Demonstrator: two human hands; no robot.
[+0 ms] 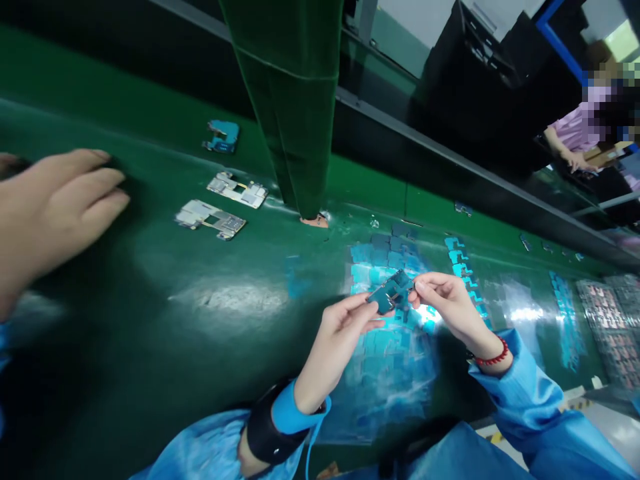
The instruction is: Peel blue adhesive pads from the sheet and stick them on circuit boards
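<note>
I hold a small dark blue-green circuit board (pixel 393 293) between both hands, a little above the green belt (pixel 215 320). My left hand (pixel 340 333), with a black strap on its wrist, pinches the board's left end. My right hand (pixel 450 307), wearing a red bead bracelet, pinches its right end. Both of my sleeves are light blue. Under my hands lies a patch of shiny blue film pieces (pixel 390 373).
A co-worker's hand (pixel 55 207) rests flat on the belt at far left. Two silver boards (pixel 210 219) (pixel 237 189) and a blue one (pixel 221 136) lie beyond it. A green post (pixel 295 100) stands mid-belt. Trays of parts (pixel 610 327) sit right; another person (pixel 580 127) works far right.
</note>
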